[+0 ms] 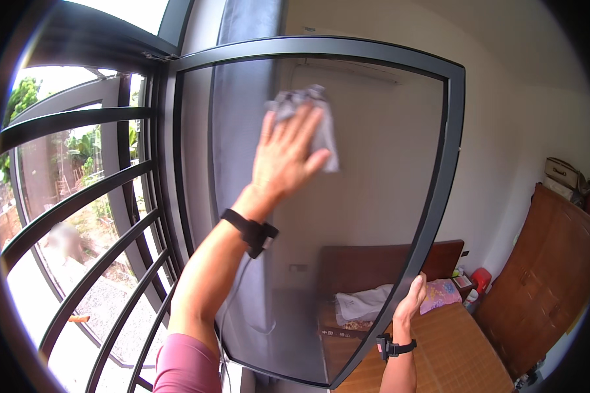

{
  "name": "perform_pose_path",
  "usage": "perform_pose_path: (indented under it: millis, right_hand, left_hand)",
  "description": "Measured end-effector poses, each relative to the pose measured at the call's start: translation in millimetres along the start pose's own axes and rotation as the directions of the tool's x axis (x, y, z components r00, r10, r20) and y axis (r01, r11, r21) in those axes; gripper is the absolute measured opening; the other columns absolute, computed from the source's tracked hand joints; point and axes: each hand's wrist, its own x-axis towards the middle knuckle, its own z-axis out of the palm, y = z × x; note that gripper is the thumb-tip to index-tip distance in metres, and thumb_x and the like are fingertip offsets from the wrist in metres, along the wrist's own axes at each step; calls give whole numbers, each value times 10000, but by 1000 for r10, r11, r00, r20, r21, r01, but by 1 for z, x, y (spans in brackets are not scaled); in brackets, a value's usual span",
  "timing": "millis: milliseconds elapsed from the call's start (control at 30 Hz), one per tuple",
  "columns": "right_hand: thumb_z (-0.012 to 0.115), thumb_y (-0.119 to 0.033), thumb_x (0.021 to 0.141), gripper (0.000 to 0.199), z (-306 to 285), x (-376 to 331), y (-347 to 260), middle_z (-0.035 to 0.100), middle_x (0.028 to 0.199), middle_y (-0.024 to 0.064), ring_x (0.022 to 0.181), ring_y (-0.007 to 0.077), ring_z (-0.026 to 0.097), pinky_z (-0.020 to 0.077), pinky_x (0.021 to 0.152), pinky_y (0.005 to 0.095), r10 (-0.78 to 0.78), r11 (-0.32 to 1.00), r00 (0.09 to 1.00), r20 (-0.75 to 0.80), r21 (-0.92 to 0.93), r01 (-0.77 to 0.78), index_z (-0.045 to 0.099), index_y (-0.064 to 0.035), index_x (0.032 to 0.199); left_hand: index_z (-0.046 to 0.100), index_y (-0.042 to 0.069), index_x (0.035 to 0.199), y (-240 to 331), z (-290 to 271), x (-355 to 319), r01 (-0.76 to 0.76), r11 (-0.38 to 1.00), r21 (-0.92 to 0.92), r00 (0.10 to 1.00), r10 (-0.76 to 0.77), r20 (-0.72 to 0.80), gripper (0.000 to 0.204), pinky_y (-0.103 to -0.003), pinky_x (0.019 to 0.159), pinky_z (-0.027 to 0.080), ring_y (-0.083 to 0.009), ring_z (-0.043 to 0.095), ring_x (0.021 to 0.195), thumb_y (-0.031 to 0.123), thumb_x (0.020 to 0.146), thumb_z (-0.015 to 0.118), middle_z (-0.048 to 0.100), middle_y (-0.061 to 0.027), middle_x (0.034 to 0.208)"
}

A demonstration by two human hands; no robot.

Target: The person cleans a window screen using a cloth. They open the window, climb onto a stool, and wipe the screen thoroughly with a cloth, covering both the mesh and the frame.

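A dark-framed window screen (367, 164) stands swung inward, its see-through panel filling the middle of the view. My left hand (285, 150) presses a grey cloth (326, 131) flat against the upper part of the panel. The fingers lie stretched over the cloth, which sticks out above and to the right of them and is slightly blurred. Lower down, my right hand (410, 298) grips the right-hand edge of the screen's frame (447, 177); its fingers are partly hidden behind the frame. Both wrists wear black straps, and a thin cable hangs from the left one.
Dark horizontal window bars (78, 183) run along the left, with an outward glazed sash and greenery beyond. A grey curtain (242, 131) hangs behind the screen. Beyond are a bed with a woven mat (446, 347), a pink pillow (440, 295) and a brown wardrobe (537, 281).
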Motion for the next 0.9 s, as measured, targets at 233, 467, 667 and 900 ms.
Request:
perform_pose_path:
  millis: [233, 467, 667, 900]
  right_hand:
    - [332, -406, 1127, 463, 2, 2, 10, 546, 927, 57, 879, 199, 502, 422, 840, 362, -53, 996, 997, -56, -68, 49, 563, -13, 1048]
    - [330, -414, 1124, 462, 1, -1, 11, 527, 930, 56, 876, 194, 484, 414, 827, 359, -59, 995, 997, -40, -85, 56, 551, -18, 1036]
    - [328, -451, 1116, 531, 7, -9, 1, 589, 1018, 102, 941, 224, 535, 429, 880, 370, -44, 997, 997, -67, -71, 39, 577, 18, 1130]
    - [344, -400, 1122, 492, -4, -4, 3, 637, 1043, 121, 957, 242, 582, 455, 893, 375, -20, 999, 999, -47, -40, 18, 602, 13, 1192]
  left_hand:
    - [346, 125, 1607, -198, -18, -24, 408, 895, 178, 908, -378, -184, 674, -521, 1209, 273, -353, 308, 1509, 490, 1052, 459, 277, -148, 1666]
    - [430, 121, 1559, -189, -31, 24, 647, 741, 182, 763, -624, -170, 684, -531, 1070, 381, -388, 465, 1308, 569, 1042, 429, 481, -185, 1409]
    - [181, 43, 1642, -137, -2, 53, 660, 749, -53, 738, -660, -142, 790, -623, 1232, 111, -468, 133, 1557, 561, 1059, 307, 128, -216, 1711]
    - [252, 95, 1634, 44, 21, 78, 1, 1000, -20, 991, -4, -133, 725, -573, 1252, 141, -407, 198, 1560, 459, 1044, 463, 204, -172, 1702]
